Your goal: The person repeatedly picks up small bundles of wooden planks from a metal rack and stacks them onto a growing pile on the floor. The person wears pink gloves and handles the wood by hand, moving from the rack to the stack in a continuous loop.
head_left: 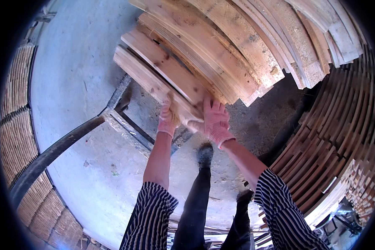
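My left hand [168, 116], in a pink knit glove, grips the outer edge of a pale wooden plank [148, 82] near its close end. My right hand [216, 121], gloved the same way, is at the near ends of the boards. Its thumb lies along the end of that plank and its fingers reach up against a second plank [164, 64]. These two planks lie side by side with a narrow dark gap between them. The undersides of both planks are hidden.
Beyond them is a stack of wide boards [221, 54]. A metal frame [125, 125] with a long dark bar [56, 152] stands on the concrete floor [83, 83]. Slatted wood piles [321, 154] rise at right, bundled strips [18, 137] at far left. My shoe [205, 155] is below my hands.
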The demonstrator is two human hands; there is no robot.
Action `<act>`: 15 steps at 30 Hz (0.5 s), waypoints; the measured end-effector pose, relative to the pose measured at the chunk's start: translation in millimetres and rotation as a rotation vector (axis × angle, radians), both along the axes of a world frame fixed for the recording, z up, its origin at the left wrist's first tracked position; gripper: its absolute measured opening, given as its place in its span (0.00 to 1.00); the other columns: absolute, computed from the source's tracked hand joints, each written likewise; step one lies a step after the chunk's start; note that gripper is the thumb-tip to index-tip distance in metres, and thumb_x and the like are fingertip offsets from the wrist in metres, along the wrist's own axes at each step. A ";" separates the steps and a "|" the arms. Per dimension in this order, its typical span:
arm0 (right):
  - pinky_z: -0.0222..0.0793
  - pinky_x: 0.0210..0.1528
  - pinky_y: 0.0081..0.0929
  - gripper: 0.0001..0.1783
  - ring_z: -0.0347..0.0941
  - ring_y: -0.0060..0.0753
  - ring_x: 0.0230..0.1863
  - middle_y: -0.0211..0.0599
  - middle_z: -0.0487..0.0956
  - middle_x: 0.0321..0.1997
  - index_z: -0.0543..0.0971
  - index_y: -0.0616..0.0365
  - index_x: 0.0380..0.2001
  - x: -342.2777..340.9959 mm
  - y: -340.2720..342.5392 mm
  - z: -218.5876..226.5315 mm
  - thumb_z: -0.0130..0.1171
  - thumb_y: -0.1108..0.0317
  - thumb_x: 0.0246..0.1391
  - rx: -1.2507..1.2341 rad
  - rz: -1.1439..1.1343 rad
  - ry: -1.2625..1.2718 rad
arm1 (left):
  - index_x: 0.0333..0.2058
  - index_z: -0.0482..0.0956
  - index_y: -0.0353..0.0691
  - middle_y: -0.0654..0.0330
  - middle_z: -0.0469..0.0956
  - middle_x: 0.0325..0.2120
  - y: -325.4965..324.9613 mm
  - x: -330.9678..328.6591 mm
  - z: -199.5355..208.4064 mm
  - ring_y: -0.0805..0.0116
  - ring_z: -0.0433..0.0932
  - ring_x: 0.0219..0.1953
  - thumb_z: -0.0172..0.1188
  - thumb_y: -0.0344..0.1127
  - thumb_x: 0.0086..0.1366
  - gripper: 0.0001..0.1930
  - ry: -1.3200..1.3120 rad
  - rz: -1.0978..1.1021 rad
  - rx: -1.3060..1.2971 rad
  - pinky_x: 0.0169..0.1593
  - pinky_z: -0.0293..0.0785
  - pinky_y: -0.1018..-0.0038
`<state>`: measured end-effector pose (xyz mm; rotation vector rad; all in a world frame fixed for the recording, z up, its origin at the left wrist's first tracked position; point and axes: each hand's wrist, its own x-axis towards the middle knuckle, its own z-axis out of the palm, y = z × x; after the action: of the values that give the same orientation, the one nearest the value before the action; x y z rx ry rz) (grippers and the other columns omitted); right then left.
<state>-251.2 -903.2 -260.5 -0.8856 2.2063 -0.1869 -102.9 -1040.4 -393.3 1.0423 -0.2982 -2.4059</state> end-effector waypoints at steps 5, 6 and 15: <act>0.66 0.65 0.43 0.65 0.67 0.49 0.65 0.58 0.67 0.65 0.56 0.67 0.71 13.4 54.2 42.1 0.75 0.36 0.41 -0.014 0.172 -0.412 | 0.71 0.59 0.43 0.52 0.68 0.65 49.7 71.4 76.3 0.51 0.71 0.64 0.72 0.54 0.60 0.47 -0.126 -0.226 0.180 0.62 0.76 0.45; 0.65 0.67 0.42 0.66 0.67 0.49 0.66 0.57 0.67 0.66 0.56 0.67 0.71 20.4 62.2 39.5 0.75 0.35 0.41 -0.092 -0.080 -0.523 | 0.71 0.58 0.45 0.50 0.69 0.64 69.0 83.3 94.6 0.48 0.72 0.63 0.73 0.55 0.58 0.49 -0.032 -0.310 0.215 0.58 0.81 0.46; 0.63 0.69 0.34 0.69 0.67 0.39 0.68 0.50 0.71 0.67 0.53 0.67 0.74 46.2 174.9 102.0 0.74 0.31 0.44 -0.178 -0.595 -1.104 | 0.63 0.70 0.39 0.53 0.78 0.55 229.8 81.3 254.4 0.59 0.79 0.56 0.64 0.53 0.69 0.32 -0.471 -0.401 0.323 0.58 0.79 0.62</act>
<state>-205.0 -728.3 -158.6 -0.0724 1.3230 -0.9180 -21.6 -810.6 -138.9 1.8556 -0.3058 -2.5799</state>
